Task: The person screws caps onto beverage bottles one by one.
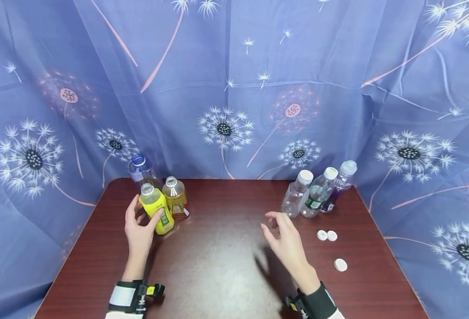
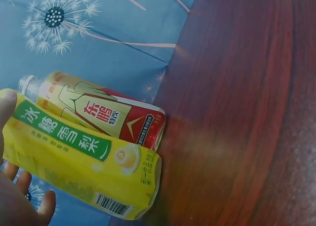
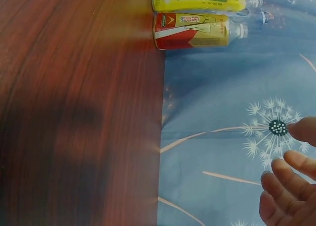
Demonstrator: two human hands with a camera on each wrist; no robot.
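Left hand (image 1: pixel 138 228) is gripping the yellow bottle (image 1: pixel 157 210) at table left, thumb on its near side, other fingers partly hiding behind it; can't tell if the base is touching the table (image 1: pixel 218 248). Its neck is showing in the head view, running out of sight past the thumb in the left wrist view. Blue-topped bottle (image 1: pixel 141 170) is standing behind, lower part hiding. Gold-and-red bottle (image 1: pixel 174 192) is standing just right of the yellow one. Right hand (image 1: pixel 286 239) is hovering right of centre, fingers loosely bending, thumb sitting narrowly apart; right wrist view is cutting it off. Further right, a clear bottle (image 1: pixel 295 197), green-labelled bottle (image 1: pixel 318 195) and purple bottle (image 1: pixel 339 184) are standing close, overlapping; the purple one's lower label is too small for reading. Two white caps (image 1: pixel 322 235) are lying together nearer, a third cap (image 1: pixel 340 265) lying apart.
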